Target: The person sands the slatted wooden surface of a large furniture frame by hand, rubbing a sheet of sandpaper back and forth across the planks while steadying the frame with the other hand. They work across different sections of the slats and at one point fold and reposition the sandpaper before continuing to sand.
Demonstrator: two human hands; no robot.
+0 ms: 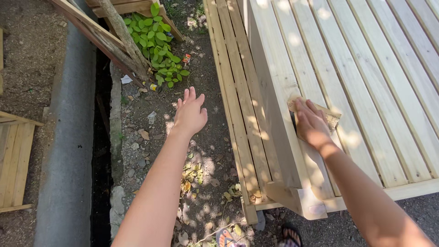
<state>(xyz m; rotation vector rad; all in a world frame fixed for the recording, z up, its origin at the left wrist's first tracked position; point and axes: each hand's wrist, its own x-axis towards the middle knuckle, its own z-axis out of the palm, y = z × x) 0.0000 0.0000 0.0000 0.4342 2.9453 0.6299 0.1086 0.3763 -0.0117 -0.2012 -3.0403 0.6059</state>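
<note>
My right hand (312, 123) lies flat on a sheet of brown sandpaper (330, 117), pressing it against the top edge of a pale wooden slatted piece (366, 68). The sheet's corner sticks out past my fingers. My left hand (190, 113) hangs out in the air over the dirt ground to the left of the wood. Its fingers are straight and a little apart, and it holds nothing. A second slatted panel (233, 91) lies lower, between my two hands.
Green leafy plants (157, 41) and a leaning wooden frame (109, 32) stand at the back. A concrete curb (68, 137) and a dark gutter run down the left. Another wooden frame (13, 160) lies far left. My sandalled feet (288, 235) show at the bottom.
</note>
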